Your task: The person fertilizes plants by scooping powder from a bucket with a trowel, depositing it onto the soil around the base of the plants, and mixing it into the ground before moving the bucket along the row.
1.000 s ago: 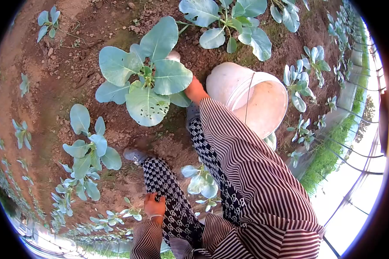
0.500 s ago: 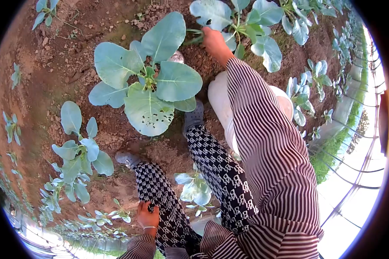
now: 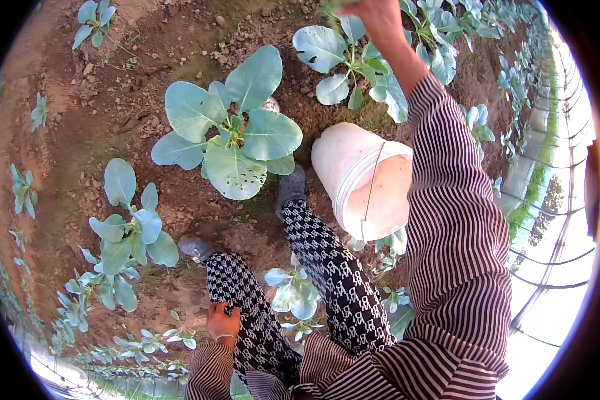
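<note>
At the top edge, my right hand (image 3: pixel 375 20) is closed on a blurred green plant piece (image 3: pixel 340 9), partly cut off by the frame. Just below it grows a broad-leaved cabbage-like plant (image 3: pixel 320 50). My left hand (image 3: pixel 221 323) rests on the patterned trouser leg (image 3: pixel 243 293), fingers curled round a small dark thing (image 3: pixel 229 310) that I cannot make out. A larger cabbage-like plant (image 3: pixel 237 143) with holes in one leaf stands in front of my feet. The white bucket (image 3: pixel 333 157) lies tilted beside my right leg, its opening facing me, with its wire handle across the mouth.
More young plants (image 3: pixel 133 233) grow in rows to the left and at the upper right (image 3: pixel 477 123). Brown soil (image 3: pixel 140 40) with small clods lies between them. Grey clogs (image 3: pixel 291 185) are on my feet. At the far right runs a curved frame wall (image 3: pixel 553 267).
My right hand has risen up and to the right from beside the upper plant, carrying green matter. The bucket's mouth is now uncovered by the sleeve. My left hand stays on the leg.
</note>
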A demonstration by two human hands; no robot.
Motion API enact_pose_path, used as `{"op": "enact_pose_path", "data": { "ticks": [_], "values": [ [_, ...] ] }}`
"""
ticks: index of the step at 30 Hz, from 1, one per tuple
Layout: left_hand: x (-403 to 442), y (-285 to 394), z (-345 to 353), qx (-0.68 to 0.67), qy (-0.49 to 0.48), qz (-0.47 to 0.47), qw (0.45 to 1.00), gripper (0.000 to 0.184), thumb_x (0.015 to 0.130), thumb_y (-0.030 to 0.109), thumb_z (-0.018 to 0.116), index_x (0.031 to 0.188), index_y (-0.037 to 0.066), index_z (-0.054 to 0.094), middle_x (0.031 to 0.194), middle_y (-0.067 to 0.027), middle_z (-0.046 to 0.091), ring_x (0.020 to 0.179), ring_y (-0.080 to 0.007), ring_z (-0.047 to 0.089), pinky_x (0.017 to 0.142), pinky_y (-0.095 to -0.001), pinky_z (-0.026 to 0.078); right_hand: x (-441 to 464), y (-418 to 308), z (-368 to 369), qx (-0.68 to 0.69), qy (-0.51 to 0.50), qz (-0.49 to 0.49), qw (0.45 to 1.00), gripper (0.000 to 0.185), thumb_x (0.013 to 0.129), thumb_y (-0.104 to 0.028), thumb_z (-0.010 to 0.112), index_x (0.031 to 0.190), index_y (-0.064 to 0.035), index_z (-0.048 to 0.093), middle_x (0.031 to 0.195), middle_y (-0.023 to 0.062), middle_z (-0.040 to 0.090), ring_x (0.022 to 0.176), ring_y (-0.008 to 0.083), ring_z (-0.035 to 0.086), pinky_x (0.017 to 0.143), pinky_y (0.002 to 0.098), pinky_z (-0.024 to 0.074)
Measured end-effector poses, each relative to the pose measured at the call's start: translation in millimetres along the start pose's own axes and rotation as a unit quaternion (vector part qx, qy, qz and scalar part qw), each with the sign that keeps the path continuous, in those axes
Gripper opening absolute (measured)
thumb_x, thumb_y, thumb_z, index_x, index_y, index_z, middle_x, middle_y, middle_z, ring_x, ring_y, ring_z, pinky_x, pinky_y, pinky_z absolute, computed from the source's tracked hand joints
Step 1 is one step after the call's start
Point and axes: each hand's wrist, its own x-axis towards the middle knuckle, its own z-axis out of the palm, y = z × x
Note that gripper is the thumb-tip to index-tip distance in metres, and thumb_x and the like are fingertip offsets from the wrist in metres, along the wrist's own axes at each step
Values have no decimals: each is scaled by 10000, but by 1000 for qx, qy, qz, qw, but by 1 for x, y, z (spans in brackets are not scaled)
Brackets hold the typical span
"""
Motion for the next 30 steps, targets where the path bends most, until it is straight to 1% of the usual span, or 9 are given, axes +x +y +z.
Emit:
{"op": "enact_pose_path", "data": {
  "ticks": [5, 6, 7, 9, 11, 14, 20, 28, 30],
  "values": [
    [-2, -3, 6, -1, 16, 10, 1000, 365, 676, 327, 704, 960, 98, 682, 1184, -118, 589, 1045, -342, 571, 875, -453, 478, 18, -28, 75, -158, 63, 106, 980, 705, 891, -268, 634, 1427, -55, 229, 956, 121, 613, 717, 188, 626, 540, 290, 507],
    [-2, -5, 8, -3, 19, 11, 1000, 363, 674, 327, 707, 957, 101, 682, 1181, -113, 590, 1039, -341, 573, 869, -455, 479, 27, 32, 53, -130, 77, 64, 987, 847, 815, -341, 725, 1459, -156, 208, 1216, 180, 494, 704, 186, 641, 564, 271, 517],
    [-1, -5, 10, -6, 24, 13, 1000, 361, 672, 327, 710, 954, 104, 682, 1178, -107, 590, 1032, -339, 574, 863, -456, 480, -4, 54, 30, -589, 45, 47, 806, 238, 914, -295, 535, 961, -80, 629, 843, 99, 657, 729, 248, 659, 654, 369, 538],
    [-2, -6, 9, -7, 17, 10, 1000, 358, 668, 333, 720, 952, 119, 677, 1169, -93, 588, 1028, -334, 572, 844, -461, 481, -69, 144, 4, -771, -96, 203, 596, 210, 855, -272, 566, 850, -81, 652, 803, 129, 653, 706, 279, 658, 633, 371, 519],
    [-3, -7, 11, -13, 16, 9, 1000, 360, 667, 335, 724, 955, 124, 674, 1168, -88, 586, 1033, -335, 569, 843, -463, 479, -177, 256, -11, -742, 63, 128, 655, 160, 788, -222, 579, 724, -113, 678, 746, 84, 671, 657, 288, 653, 614, 421, 531],
    [-3, -16, 18, -8, 27, 33, 999, 371, 663, 332, 733, 966, 126, 672, 1194, -119, 583, 1055, -345, 561, 858, -462, 476, -282, 282, 21, -560, -53, 395, 726, 340, 832, -321, 536, 1019, -69, 667, 938, 194, 658, 917, 362, 632, 753, 427, 510],
    [-3, -36, 27, -29, 45, 76, 996, 397, 649, 351, 756, 970, 129, 683, 1192, -181, 588, 1079, -361, 562, 900, -447, 475, -309, 354, 60, -528, 42, 359, 768, 303, 825, -241, 577, 1033, -28, 634, 943, 222, 648, 912, 387, 626, 759, 427, 504],
    [0, -25, 3, 1, -32, 14, 999, 527, 722, 487, 667, 1117, 139, 645, 1283, -131, 541, 1110, -343, 557, 924, -459, 464, -328, 272, 69, -395, 152, 131, 896, 289, 816, -135, 632, 1051, 26, 590, 950, 259, 633, 907, 420, 618, 767, 426, 496],
    [-4, -30, 12, -21, -9, -2, 1000, 531, 748, 457, 663, 1159, 125, 612, 1231, -150, 564, 1066, -353, 575, 890, -482, 473, -312, 212, 66, -545, 129, 258, 787, 316, 817, -207, 629, 967, 51, 525, 860, 292, 623, 837, 489, 586, 707, 518, 466]
  ]
}}
